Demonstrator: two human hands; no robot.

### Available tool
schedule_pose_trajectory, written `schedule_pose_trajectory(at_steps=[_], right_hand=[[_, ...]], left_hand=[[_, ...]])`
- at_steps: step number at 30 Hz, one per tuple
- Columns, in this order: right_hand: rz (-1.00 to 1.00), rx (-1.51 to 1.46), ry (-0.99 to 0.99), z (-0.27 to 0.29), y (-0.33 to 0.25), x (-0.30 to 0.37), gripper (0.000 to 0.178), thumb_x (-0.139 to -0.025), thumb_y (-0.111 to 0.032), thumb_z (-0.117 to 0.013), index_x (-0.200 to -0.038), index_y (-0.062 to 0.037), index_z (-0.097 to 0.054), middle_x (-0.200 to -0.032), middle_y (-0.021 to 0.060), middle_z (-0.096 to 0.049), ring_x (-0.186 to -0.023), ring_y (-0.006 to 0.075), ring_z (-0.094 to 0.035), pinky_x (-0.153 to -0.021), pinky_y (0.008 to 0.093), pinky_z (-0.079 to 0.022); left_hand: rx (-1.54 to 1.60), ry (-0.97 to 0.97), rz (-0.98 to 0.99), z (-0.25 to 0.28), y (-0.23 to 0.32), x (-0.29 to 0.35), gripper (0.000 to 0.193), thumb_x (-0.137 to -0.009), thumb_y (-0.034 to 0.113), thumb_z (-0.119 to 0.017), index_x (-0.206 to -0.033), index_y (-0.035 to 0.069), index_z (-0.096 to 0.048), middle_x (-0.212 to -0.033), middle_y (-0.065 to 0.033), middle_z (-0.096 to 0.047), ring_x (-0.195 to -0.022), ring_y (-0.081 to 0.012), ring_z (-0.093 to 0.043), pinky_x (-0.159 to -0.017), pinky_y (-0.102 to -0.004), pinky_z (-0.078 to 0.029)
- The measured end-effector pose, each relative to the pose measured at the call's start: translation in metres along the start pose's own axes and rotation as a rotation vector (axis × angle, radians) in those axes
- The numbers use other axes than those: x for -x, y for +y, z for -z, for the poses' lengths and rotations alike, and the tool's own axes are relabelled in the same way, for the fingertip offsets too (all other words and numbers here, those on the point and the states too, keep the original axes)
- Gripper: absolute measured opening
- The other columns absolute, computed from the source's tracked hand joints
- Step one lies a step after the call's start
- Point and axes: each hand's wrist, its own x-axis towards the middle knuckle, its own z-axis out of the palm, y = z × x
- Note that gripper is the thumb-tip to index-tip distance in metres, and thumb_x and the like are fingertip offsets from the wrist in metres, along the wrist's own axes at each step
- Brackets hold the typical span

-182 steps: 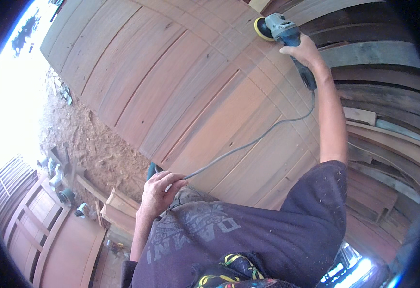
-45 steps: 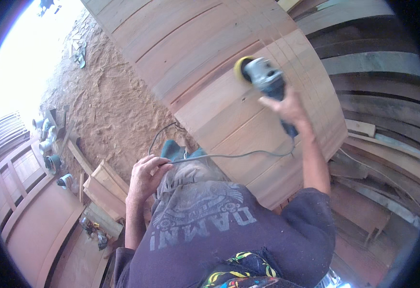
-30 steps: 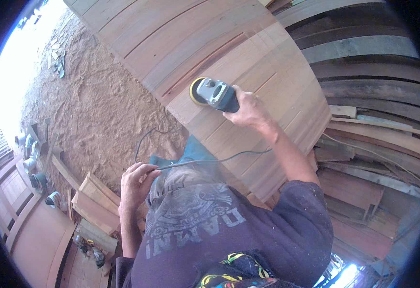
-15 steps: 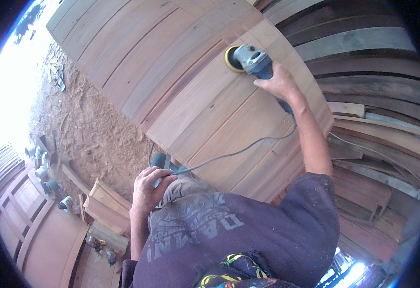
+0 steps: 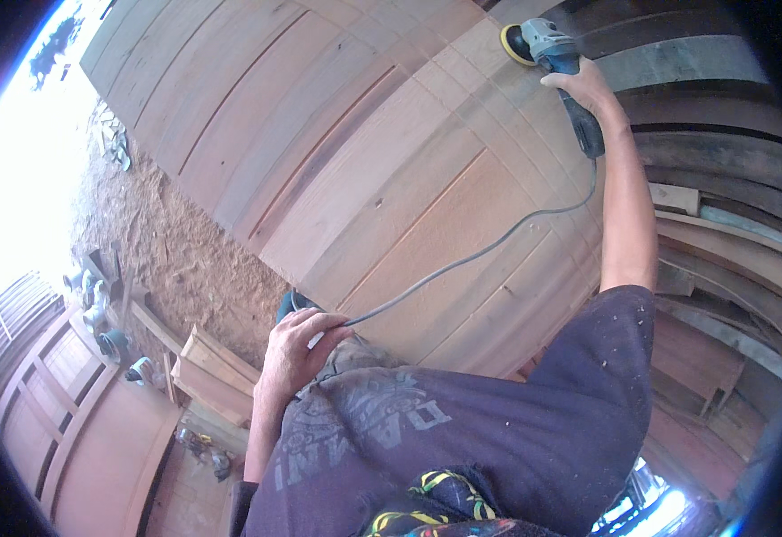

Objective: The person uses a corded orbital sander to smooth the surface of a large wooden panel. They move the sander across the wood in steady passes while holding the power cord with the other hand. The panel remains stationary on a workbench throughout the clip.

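Observation:
My right hand (image 5: 588, 87) is wrapped round the body of an angle grinder (image 5: 554, 49), blue and grey with a yellow-edged round sanding pad (image 5: 517, 45). Pad and tool are at the far right edge of a large wooden panel (image 5: 346, 215) made of joined boards with grooves; whether the pad touches the wood I cannot tell. Out of the grinder's dark handle runs a grey power cord (image 5: 480, 252), slack across the panel. Close to my waist, my left hand (image 5: 300, 351) pinches this cord between thumb and fingers.
Stacked dark boards (image 5: 722, 166) fill the right side, close beyond the panel's edge. To the left lies bare brown ground (image 5: 167, 233). Framed wooden panels (image 5: 96, 430), short timber pieces (image 5: 216, 367) and several power tools (image 5: 145, 369) stand at the lower left.
My right hand has carried the grinder away from me and to the right, up to the panel's far edge. The cord is drawn further out; my left hand still grips it.

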Motion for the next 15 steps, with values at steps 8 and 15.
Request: schedule_pose_trajectory(at_steps=[8,15], right_hand=[[0.029,-0.301,0.033,-0.054,-0.054,0.132,0.044,-0.086,-0.037,-0.091,-0.112,-0.0035,-0.078,-0.091,0.0028,-0.073,-0.082,0.0151,-0.068,-0.078,0.0348,-0.055],[0.311,-0.073,-0.271,-0.17,-0.155,0.276,0.058,-0.082,-0.038,-0.095,-0.12,-0.0012,-0.071,-0.104,0.0205,-0.08,-0.1,0.038,-0.081,-0.09,0.0487,-0.063]], left_hand=[[0.018,0.196,0.144,0.014,-0.031,0.076,0.017,-0.093,0.019,-0.088,-0.104,0.006,-0.084,-0.098,-0.0124,-0.081,-0.093,-0.0324,-0.077,-0.083,-0.0438,-0.059],[-0.004,0.24,0.15,0.025,-0.072,0.122,0.019,-0.094,0.021,-0.088,-0.104,0.006,-0.084,-0.096,-0.0123,-0.08,-0.091,-0.0309,-0.078,-0.083,-0.042,-0.061]])
